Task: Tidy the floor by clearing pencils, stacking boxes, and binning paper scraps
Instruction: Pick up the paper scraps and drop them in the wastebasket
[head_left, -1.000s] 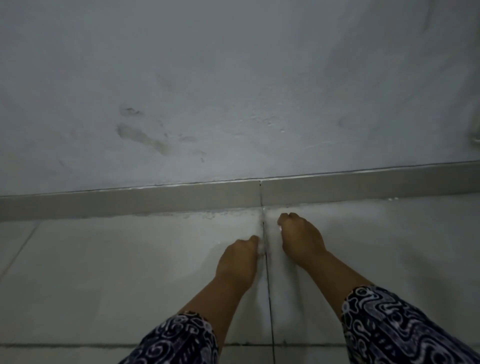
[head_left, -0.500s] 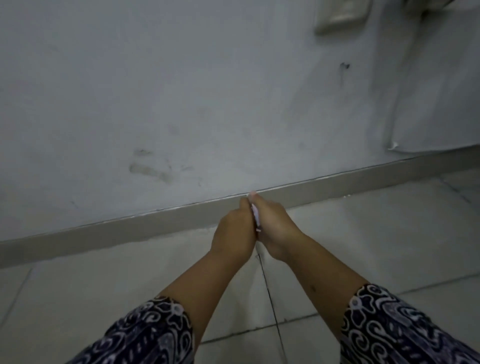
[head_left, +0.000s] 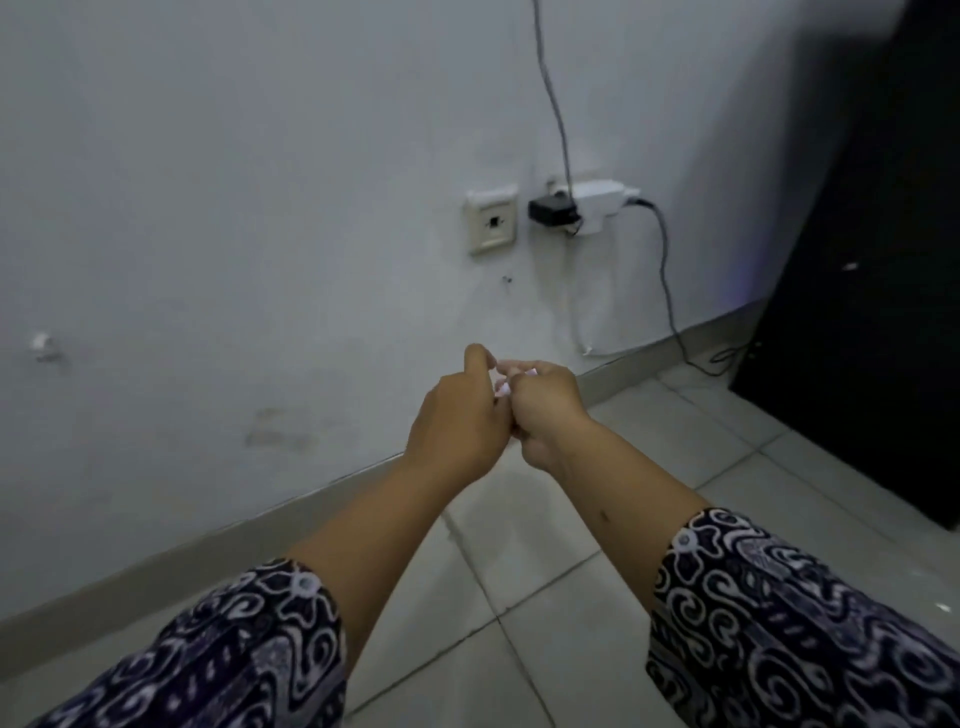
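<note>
My left hand (head_left: 457, 415) and my right hand (head_left: 545, 410) are raised together in front of the white wall, knuckles almost touching. Small white paper scraps (head_left: 503, 387) peek out between the fingers of both hands; most of the paper is hidden inside the fists. My right hand is closed around the scraps, and my left hand pinches at them from the left side. No pencils, boxes or bin are in view.
A wall socket plate (head_left: 491, 221) and a plugged adapter (head_left: 576, 208) with cables (head_left: 665, 291) hang on the wall ahead. A tall black cabinet (head_left: 862, 312) stands at the right. Light floor tiles (head_left: 524, 525) and a skirting board (head_left: 208, 540) run below.
Both hands lifted off the floor tiles with the paper scraps, came together and rose. My view swung up and right, bringing the socket and the black cabinet into view.
</note>
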